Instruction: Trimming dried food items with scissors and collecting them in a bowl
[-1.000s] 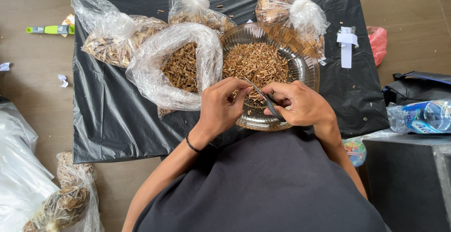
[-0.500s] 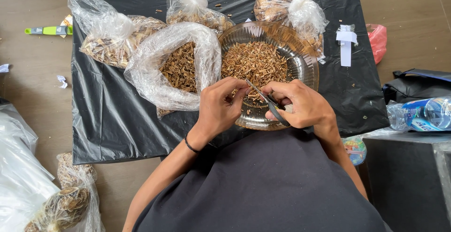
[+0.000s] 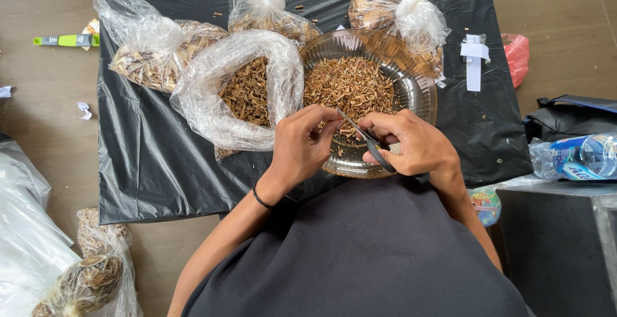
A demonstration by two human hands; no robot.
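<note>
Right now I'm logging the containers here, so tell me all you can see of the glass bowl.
The glass bowl is round, clear and ribbed, sitting upright on the black plastic sheet. It is partly filled with dry brown plant bits. An open clear bag presses against its left side. Both hands work over its near rim.

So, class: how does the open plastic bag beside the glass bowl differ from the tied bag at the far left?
The open bag gapes with a rolled rim; the tied bag is knotted shut. The open bag touches the bowl; the tied bag lies apart. Both are clear and hold brown dried bits.
</note>
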